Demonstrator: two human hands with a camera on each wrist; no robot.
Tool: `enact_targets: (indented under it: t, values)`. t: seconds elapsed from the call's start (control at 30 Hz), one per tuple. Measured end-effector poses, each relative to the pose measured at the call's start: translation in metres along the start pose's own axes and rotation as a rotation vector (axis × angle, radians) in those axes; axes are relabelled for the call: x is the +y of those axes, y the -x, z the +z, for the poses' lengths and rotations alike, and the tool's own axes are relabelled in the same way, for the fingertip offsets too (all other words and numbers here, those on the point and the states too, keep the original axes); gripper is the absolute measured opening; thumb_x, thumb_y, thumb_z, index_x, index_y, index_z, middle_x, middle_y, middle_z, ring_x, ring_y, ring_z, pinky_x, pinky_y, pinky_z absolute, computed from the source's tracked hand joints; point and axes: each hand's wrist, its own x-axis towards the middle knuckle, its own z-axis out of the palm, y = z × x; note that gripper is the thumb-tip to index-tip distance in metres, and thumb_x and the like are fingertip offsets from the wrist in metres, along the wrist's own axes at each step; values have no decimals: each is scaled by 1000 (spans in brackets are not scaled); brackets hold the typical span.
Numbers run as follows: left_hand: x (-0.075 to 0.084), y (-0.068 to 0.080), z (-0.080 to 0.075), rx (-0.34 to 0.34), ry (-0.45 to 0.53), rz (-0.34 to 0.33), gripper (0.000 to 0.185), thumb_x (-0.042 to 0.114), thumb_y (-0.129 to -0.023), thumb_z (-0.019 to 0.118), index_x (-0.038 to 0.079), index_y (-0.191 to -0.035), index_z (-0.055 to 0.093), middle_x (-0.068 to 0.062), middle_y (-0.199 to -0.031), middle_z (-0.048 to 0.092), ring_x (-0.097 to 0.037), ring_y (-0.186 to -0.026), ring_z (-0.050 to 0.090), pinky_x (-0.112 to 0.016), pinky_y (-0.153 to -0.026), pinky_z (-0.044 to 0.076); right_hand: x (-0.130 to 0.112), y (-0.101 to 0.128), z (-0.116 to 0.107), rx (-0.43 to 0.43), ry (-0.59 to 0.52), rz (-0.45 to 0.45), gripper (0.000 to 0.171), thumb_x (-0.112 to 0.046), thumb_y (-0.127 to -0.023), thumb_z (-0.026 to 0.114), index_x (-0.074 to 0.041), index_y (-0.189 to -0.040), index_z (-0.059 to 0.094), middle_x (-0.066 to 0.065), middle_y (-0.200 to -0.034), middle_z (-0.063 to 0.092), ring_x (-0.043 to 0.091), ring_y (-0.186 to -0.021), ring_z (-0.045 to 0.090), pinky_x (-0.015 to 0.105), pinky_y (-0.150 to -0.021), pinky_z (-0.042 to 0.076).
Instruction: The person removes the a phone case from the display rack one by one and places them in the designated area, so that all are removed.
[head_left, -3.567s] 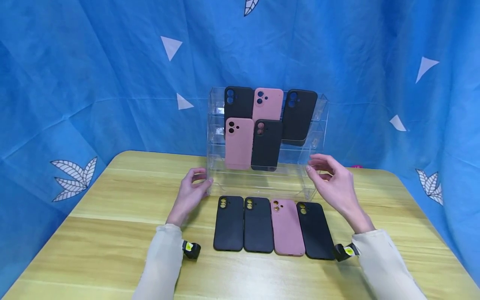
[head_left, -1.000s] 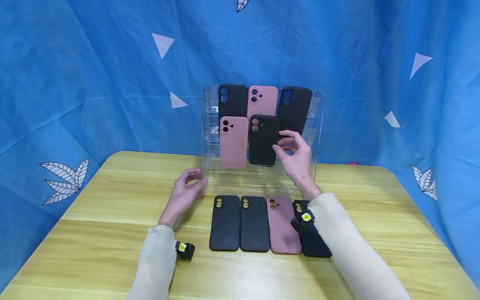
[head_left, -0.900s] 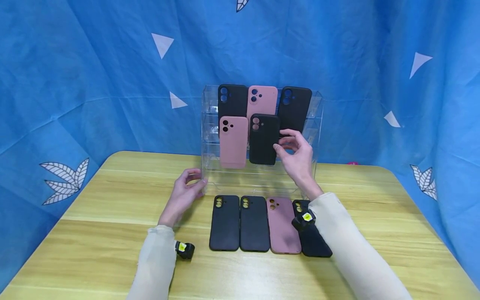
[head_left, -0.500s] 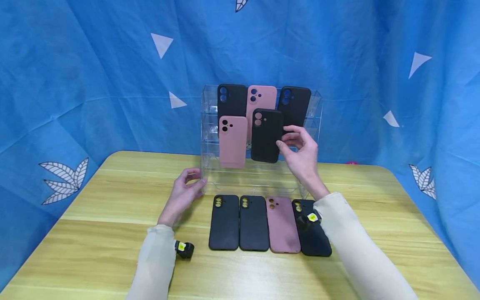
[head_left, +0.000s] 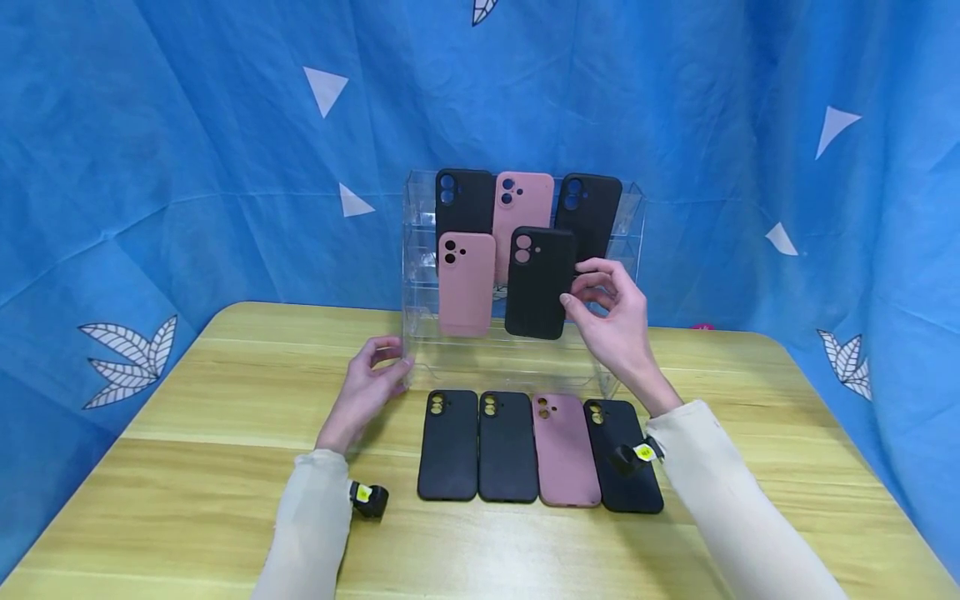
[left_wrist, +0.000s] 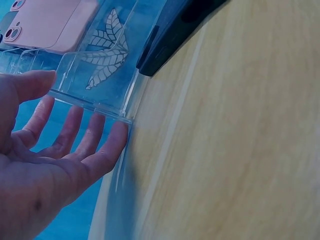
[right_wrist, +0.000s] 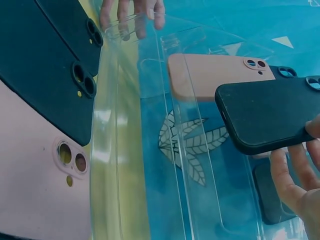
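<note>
My right hand [head_left: 617, 321] pinches a black phone case [head_left: 542, 283] by its right edge, thumb in front and fingers behind. In the right wrist view this case [right_wrist: 270, 112] is held apart from the pink phone case [right_wrist: 215, 75] beside it. A clear acrylic display rack [head_left: 525, 367] stands on the table. My left hand [head_left: 367, 387] holds its lower left side, with the thumb [left_wrist: 37, 84] at the edge and fingers along the outer wall. The pink case [head_left: 467, 287] leans in a lower tier; behind are black [head_left: 463, 200], pink [head_left: 525, 200] and black [head_left: 588, 208] cases.
In front of the rack several phone cases lie in a row: black [head_left: 447, 450], black [head_left: 508, 450], pink [head_left: 566, 454] and black [head_left: 626, 475]. The last is partly covered by the right wrist camera [head_left: 630, 457]. A blue curtain [head_left: 225, 167] hangs behind the wooden table [head_left: 187, 467].
My right hand has come from beside the rack to the black case in the lower tier, raised it, then shifted it right and slightly down. My left hand stays at the rack.
</note>
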Motion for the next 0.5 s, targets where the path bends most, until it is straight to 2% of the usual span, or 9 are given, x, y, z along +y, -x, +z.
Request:
enact_targets:
  t: [0.23,0.33,0.5]
  values:
    - [0,0,0,-2,3,1,48,19,-103,61,9,-146,42,-17,-150,45,-34,-132,56,-43,-101,57,-2,10,-9,-13,-28,47,39,8,-91,69,2,-127,56,6,-98,62,7,-82,71,23,-72,63]
    - [-1,0,0,-2,0,3,48,19,-103,61,9,-146,42,-17,-150,45,-33,-132,56,-43,-101,57,-3,15,-13,-18,-27,62,39,8,-91,69,3,-128,56,4,-99,61,7,-82,71,20,-72,62]
    - [-1,0,0,-1,-1,3,48,20,-103,61,10,-146,42,-17,-150,45,-33,-132,56,-42,-102,56,-3,24,-20,-25,-19,85,40,7,-91,69,3,-128,55,2,-99,61,7,-81,71,24,-71,63]
